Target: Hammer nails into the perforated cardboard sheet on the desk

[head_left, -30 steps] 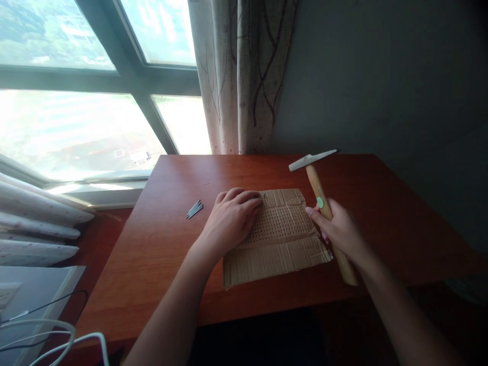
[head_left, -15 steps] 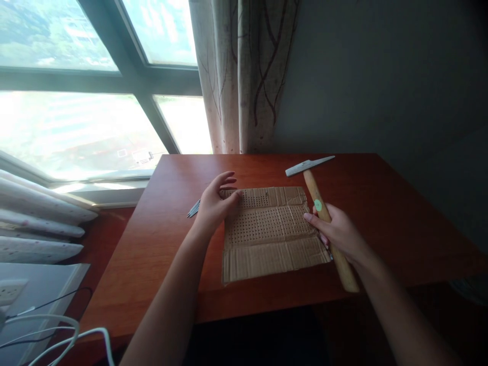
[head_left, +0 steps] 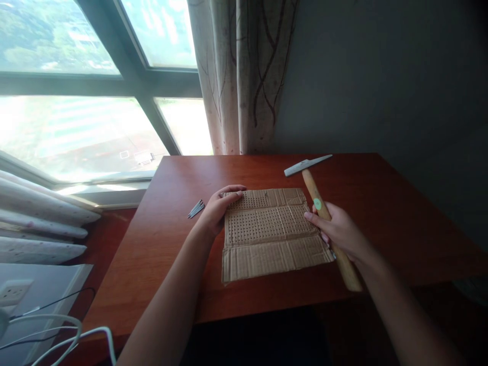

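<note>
A flat piece of brown cardboard (head_left: 272, 236), punched with rows of small holes, lies on the red-brown wooden table (head_left: 385, 213). My left hand (head_left: 218, 208) grips its upper left corner, fingers curled over the edge. My right hand (head_left: 340, 231) is closed round the wooden handle of a hammer (head_left: 318, 203), just right of the cardboard. The hammer's pale metal head (head_left: 307, 164) rests on or just above the table behind the cardboard. A small bundle of nails (head_left: 196, 208) lies on the table left of my left hand.
A window with a dark frame (head_left: 125, 76) fills the upper left, and a patterned curtain (head_left: 244, 76) hangs behind the table. A grey wall is at the right. White cables (head_left: 57, 335) and a power socket (head_left: 15, 292) sit at the lower left.
My left hand has slid from lying flat on the cardboard to gripping its upper left corner. The hammer head has come down from slightly raised to table level.
</note>
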`<action>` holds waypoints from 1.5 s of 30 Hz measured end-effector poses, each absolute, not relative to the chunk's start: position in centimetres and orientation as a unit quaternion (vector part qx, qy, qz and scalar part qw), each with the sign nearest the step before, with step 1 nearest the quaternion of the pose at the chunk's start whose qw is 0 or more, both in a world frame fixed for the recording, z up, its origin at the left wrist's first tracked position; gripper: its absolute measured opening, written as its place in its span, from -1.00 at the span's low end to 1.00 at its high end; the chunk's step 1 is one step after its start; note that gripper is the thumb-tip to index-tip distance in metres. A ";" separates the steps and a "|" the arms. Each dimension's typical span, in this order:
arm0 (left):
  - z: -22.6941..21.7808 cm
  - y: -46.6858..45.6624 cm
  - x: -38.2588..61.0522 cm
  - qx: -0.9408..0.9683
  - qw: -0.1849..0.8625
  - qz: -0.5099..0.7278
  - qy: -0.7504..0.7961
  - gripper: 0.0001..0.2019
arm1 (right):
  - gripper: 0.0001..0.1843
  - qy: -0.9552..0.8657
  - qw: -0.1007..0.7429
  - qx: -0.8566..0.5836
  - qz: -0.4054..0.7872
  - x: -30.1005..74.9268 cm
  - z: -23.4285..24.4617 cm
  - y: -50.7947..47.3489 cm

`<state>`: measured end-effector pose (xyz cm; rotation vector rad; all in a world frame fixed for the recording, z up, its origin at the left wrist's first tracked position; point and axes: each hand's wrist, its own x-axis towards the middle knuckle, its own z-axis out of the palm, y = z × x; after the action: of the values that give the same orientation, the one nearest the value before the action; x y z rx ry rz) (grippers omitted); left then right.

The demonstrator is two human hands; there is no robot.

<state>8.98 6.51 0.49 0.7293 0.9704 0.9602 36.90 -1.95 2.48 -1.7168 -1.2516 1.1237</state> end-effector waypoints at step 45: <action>1.6 6.1 9.1 0.497 0.502 0.515 0.485 -0.62 | -0.60 -0.486 0.349 -0.668 0.441 37.7 2.6 -1.6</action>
<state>9.08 6.05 1.56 1.2006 1.1719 1.2453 37.67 -1.64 2.56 -1.7319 -1.2603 1.1429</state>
